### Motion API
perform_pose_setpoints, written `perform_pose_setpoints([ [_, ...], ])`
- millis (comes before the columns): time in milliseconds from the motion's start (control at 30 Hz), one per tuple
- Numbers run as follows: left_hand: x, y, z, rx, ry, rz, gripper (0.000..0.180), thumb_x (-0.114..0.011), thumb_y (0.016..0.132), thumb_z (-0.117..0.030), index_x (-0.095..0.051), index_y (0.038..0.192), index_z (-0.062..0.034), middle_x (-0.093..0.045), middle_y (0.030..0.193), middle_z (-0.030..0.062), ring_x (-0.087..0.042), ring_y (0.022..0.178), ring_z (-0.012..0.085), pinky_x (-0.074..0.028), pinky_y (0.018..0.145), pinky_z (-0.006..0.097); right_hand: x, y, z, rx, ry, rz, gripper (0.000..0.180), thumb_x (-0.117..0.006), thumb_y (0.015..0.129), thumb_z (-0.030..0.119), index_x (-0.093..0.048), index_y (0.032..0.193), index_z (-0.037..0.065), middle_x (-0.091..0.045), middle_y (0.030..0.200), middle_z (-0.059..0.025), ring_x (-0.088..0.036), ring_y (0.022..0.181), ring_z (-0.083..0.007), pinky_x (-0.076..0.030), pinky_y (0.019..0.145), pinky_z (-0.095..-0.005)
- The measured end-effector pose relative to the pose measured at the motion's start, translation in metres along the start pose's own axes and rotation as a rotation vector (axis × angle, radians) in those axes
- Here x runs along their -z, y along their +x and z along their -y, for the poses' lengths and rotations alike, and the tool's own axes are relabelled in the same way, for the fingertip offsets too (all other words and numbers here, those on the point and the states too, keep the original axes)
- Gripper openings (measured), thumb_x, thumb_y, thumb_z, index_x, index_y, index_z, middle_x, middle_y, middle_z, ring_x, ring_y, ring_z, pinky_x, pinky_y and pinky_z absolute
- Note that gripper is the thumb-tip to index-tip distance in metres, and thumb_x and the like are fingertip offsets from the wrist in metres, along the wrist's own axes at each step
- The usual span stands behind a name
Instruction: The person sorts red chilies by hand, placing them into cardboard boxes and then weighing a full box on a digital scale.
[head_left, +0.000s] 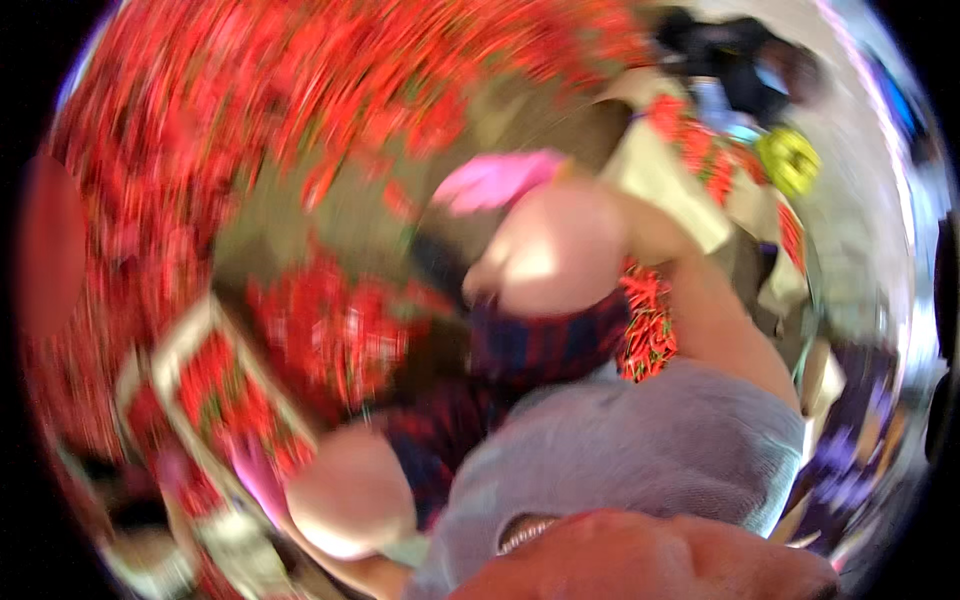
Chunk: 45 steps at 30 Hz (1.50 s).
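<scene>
My left hand, pink-gloved, sits at eight o'clock beside red peppers in a pale-rimmed box; my right hand, likewise gloved, sits at twelve. Through blur, I cannot tell either grip's closure. A pepper heap spans nine to twelve o'clock.

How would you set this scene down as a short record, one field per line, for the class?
Left hand: pink-gloved, at a cream-edged rectangular box of slim red peppers; grip unclear
Right hand: pink-gloved, near the bare right knee; grip unclear
Loose red peppers: spread over brown ground, upper left
Upper right: rounded yellow-green bundle
Clarity: strong motion blur
</scene>
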<state>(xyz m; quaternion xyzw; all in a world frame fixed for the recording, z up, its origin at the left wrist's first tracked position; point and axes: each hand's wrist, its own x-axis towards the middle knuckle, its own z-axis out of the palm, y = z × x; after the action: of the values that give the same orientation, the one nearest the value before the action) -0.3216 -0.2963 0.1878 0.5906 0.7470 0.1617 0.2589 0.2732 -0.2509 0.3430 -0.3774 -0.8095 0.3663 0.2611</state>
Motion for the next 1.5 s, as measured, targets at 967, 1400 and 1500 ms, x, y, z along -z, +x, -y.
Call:
perform_pose_setpoints([
  [967,-0.272,0.196,-0.105,0.217,0.260,0.133,0.049,-0.065,0.083,-0.053,-0.067,0.098,-0.0066,-0.072,0.100,0.0160,-0.068,0.097,0.0350,-0.051,0.084,0.046,-0.235,0.188,-0.339,-0.329,-0.528,0.388,0.022,-0.056,0.091,0.024,-0.061,0.112,0.018,-0.062,0.111,-0.0155,-0.064,0.102,-0.0361,-0.052,0.083,-0.0499],
  [1400,-0.261,0.122,-0.085,0.534,0.061,0.059,0.072,-0.069,0.078,-0.059,-0.060,0.119,-0.0011,-0.069,0.109,0.0255,-0.065,0.108,0.0397,-0.048,0.094,0.047,-0.267,0.212,-0.323,-0.595,0.162,-0.044,0.054,-0.068,0.076,0.015,-0.056,0.127,0.000,-0.068,0.108,-0.0156,-0.066,0.100,-0.0278,-0.051,0.086,-0.0372],
  [1500,-0.278,0.151,-0.120,0.369,-0.031,0.118,0.074,-0.072,0.076,-0.056,-0.060,0.120,0.0014,-0.070,0.104,0.0251,-0.065,0.106,0.0389,-0.049,0.091,0.047,-0.240,0.207,-0.340,-0.648,0.475,-0.124,0.032,-0.066,0.078,0.007,-0.058,0.108,0.002,-0.058,0.085,0.0000,-0.054,0.074,-0.0112,-0.046,0.065,-0.0268],
])
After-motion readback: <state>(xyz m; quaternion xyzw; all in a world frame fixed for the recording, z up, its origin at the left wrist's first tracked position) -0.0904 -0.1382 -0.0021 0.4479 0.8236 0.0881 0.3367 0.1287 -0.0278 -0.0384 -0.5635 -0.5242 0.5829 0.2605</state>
